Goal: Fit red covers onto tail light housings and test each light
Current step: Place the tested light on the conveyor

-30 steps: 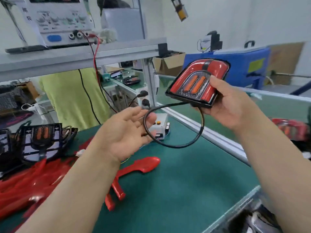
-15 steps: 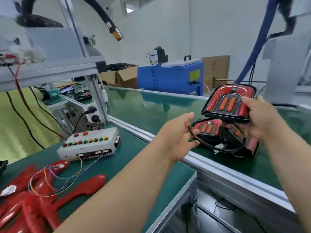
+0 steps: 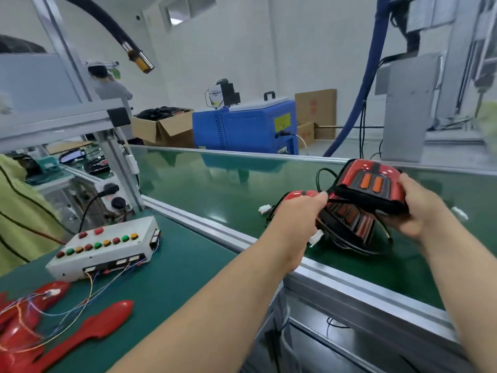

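finished light going onto the conveyor

you look to be at the set-down step: your right hand (image 3: 419, 208) grips the covered tail light (image 3: 371, 184) at the right of the frame, just above the other lights (image 3: 347, 224) lying on the conveyor (image 3: 215, 184). next, lower it beside them without trapping its cable (image 3: 322, 170), then fetch a red cover (image 3: 102, 327) from lower left. your left hand (image 3: 298, 219) shows only its back; i cannot tell whether it pinches the cable. the lower lights are blurred and partly hidden.

Glossy red plastic tail light (image 3: 371, 181) above a shiny green conveyor belt (image 3: 215, 189), brushed-metal rail (image 3: 349, 286).
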